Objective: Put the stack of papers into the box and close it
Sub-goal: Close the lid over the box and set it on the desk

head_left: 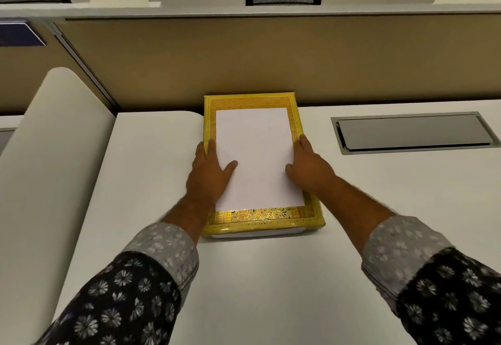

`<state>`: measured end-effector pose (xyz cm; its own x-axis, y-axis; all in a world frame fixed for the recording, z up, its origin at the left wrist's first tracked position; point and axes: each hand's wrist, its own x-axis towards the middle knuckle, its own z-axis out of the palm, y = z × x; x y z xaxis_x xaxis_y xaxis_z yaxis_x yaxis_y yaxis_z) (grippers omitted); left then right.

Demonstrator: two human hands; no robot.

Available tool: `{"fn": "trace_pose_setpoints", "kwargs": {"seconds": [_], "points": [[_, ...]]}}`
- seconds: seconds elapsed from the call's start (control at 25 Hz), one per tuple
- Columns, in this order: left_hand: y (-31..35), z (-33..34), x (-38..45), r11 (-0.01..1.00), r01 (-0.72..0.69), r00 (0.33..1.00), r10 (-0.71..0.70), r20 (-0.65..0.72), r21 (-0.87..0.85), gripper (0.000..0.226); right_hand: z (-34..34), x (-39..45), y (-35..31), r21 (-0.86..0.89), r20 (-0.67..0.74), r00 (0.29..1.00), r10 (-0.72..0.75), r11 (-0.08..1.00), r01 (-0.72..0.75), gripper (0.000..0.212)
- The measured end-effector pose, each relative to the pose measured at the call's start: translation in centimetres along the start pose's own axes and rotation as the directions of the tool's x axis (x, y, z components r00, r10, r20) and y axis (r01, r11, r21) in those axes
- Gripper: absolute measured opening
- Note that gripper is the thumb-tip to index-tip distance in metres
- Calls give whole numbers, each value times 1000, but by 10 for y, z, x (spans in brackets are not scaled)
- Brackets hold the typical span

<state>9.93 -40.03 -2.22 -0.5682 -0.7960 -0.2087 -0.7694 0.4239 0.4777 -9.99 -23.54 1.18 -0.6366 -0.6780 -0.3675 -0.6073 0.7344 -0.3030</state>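
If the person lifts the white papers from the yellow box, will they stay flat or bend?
The papers look thin, so they would likely sag if lifted by one edge. Both hands, left hand and right hand, flank them, which should help. On the glossy-looking box, they may slide easily.

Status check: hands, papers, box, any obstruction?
Left hand and right hand grip the paper stack's side edges. Stack lies on the yellow box; box lid shut. Nothing in the way on the desk.
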Motion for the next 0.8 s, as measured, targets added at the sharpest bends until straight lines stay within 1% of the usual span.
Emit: {"fn": "trace_pose_setpoints", "kwargs": {"seconds": [0.16,0.28,0.36,0.48,0.52,0.6,0.72,0.8], "points": [[-2,1,0,1000,-25,999,26,-43,8,94,3,3,6,-36,-5,1000,-30,999,30,81],[-2,1,-1,1000,-23,999,23,-31,-6,94,0,2,11,-12,31,998,-56,998,56,85],[-4,-1,-1,999,-29,999,30,13,-34,94,-5,-1,15,19,39,997,-69,997,68,88],[-16,-13,-4,998,-57,987,62,148,-40,97,-6,-17,27,60,30,999,-45,997,44,89],[-20,-17,-8,997,-62,979,68,191,-39,98,-2,-25,31,76,22,999,-29,997,27,88],[-27,-20,-26,997,-69,971,76,227,-37,96,12,-47,32,149,3,1000,4,989,-4,82],[-29,-13,-68,997,-47,977,58,205,-56,88,29,-84,32,221,-31,1000,4,975,3,72],[-29,-13,-96,996,-16,984,31,178,-85,82,34,-112,35,218,-41,999,-29,975,37,66]]}}
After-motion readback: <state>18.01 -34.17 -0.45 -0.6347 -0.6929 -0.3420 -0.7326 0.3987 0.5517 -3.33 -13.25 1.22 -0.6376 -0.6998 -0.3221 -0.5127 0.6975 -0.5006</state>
